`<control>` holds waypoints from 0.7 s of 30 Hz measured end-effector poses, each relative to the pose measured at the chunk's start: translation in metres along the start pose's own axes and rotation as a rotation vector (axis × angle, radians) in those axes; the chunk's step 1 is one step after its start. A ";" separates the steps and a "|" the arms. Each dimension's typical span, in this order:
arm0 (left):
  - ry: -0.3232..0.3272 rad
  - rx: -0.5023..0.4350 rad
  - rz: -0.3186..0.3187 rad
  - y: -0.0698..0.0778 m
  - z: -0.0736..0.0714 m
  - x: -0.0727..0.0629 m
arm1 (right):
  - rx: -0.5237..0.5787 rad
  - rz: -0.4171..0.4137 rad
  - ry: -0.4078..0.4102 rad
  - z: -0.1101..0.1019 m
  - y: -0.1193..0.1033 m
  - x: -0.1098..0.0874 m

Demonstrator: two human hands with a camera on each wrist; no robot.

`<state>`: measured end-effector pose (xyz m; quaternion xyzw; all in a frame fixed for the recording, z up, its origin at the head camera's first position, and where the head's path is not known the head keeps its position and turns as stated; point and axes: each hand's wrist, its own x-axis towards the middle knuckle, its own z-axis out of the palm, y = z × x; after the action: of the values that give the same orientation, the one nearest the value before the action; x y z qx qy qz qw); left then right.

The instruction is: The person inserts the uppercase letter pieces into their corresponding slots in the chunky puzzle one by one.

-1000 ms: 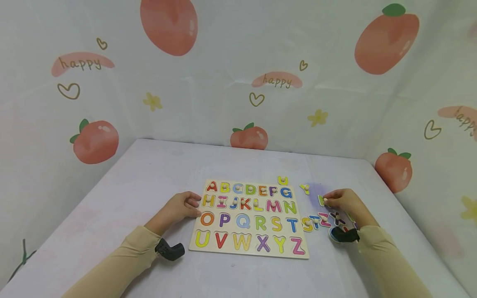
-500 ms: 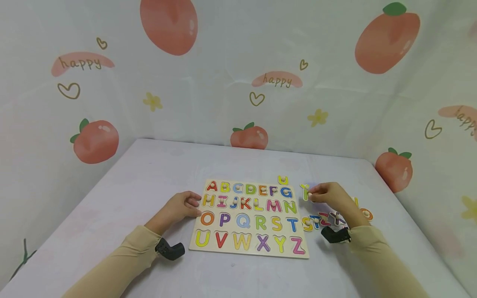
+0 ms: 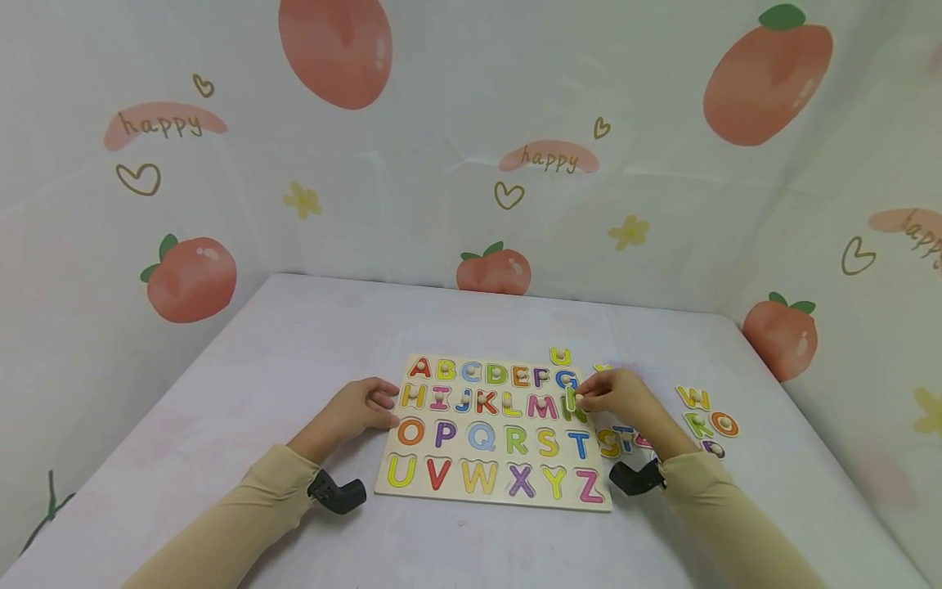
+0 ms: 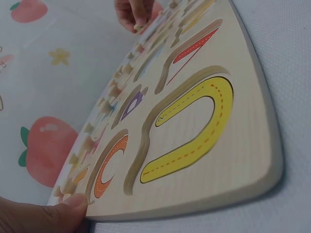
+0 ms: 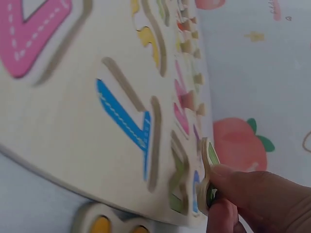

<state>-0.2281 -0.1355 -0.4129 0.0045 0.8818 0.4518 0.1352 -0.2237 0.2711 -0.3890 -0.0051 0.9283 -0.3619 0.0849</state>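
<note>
A wooden alphabet puzzle board [image 3: 456,417] lies on the table, its top two rows mostly filled with knobbed letters. At its left edge, my left hand [image 3: 356,409] holds the board, with the thumb [image 4: 73,204] over the rim and the other fingers curled. My right hand [image 3: 618,397] pinches a green letter N piece [image 5: 206,165] by its knob. The piece is tilted above the green N recess [image 5: 178,179], at the right end of the second row, and looks apart from the board. Printed recesses O to Z show below.
A yellow U piece [image 3: 560,356] lies behind the board's top right corner. Right of the board are S [image 3: 607,443], T and Z pieces, partly under my right forearm. Farther right lie W [image 3: 693,398], R [image 3: 697,424] and O [image 3: 724,424] pieces.
My right hand has carried the N piece leftward from the loose letters to above the board's N recess. Loose pieces at the right have come into view. My left hand stays put.
</note>
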 end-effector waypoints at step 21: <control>0.004 0.002 0.004 0.002 0.000 -0.001 | 0.010 0.035 -0.027 0.012 0.001 -0.002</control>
<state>-0.2278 -0.1344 -0.4113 0.0055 0.8824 0.4514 0.1324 -0.2201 0.2638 -0.3976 0.0067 0.9253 -0.3647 0.1040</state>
